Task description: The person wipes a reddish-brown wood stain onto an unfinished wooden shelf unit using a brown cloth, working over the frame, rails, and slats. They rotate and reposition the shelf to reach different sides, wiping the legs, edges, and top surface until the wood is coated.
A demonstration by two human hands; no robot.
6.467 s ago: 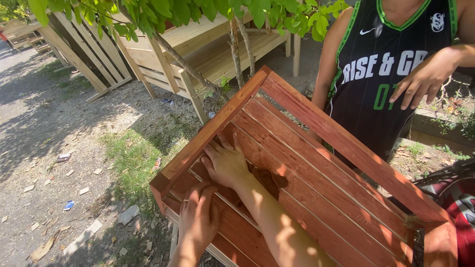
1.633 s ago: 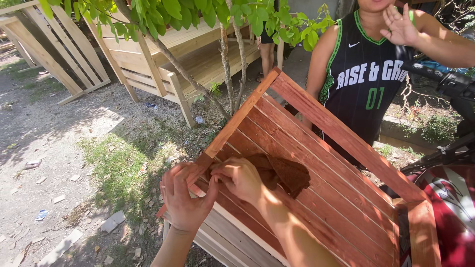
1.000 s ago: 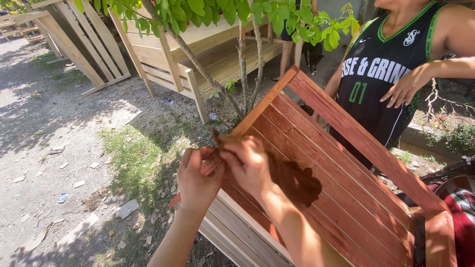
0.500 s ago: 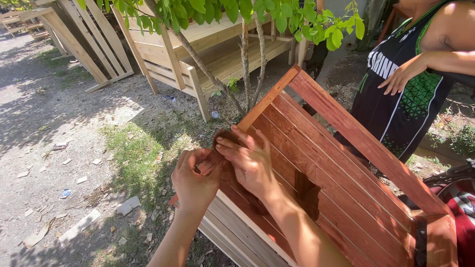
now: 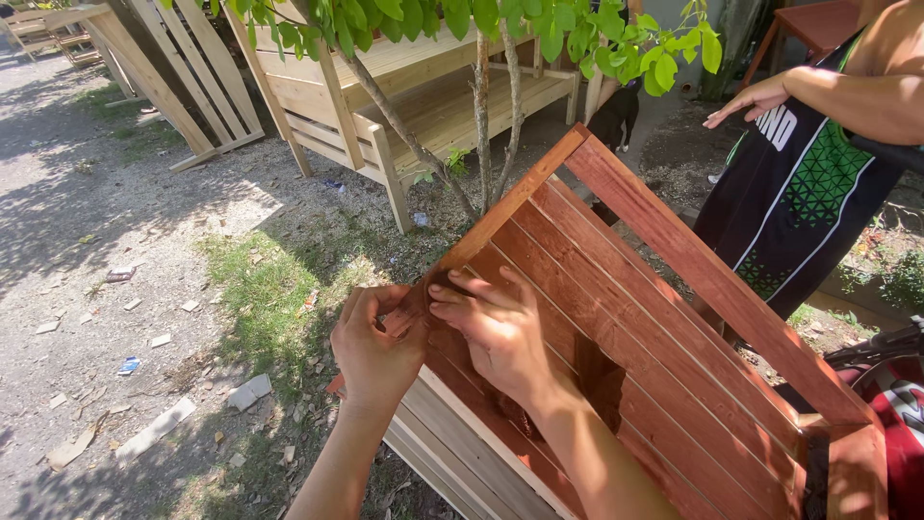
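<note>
Both hands pinch at the red slatted frame's [image 5: 654, 318] lower-left edge rail: left hand [image 5: 375, 347] gripping from outside, right hand [image 5: 496, 327] pressing fingertips on top. The tilted frame could slip sideways; rough slats risk splinters.

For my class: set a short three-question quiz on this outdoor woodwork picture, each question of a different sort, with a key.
1. True or false: both hands, the left hand and the right hand, touch the red-stained slatted panel.
2. Multiple choice: what stands behind the thin tree trunk? A. unpainted wooden bench B. metal ladder C. blue barrel
3. Fill the gap: the bystander's hand is at the picture's upper ____ side.

Key: 1 true; 2 A, the unpainted wooden bench; 3 right.
</note>
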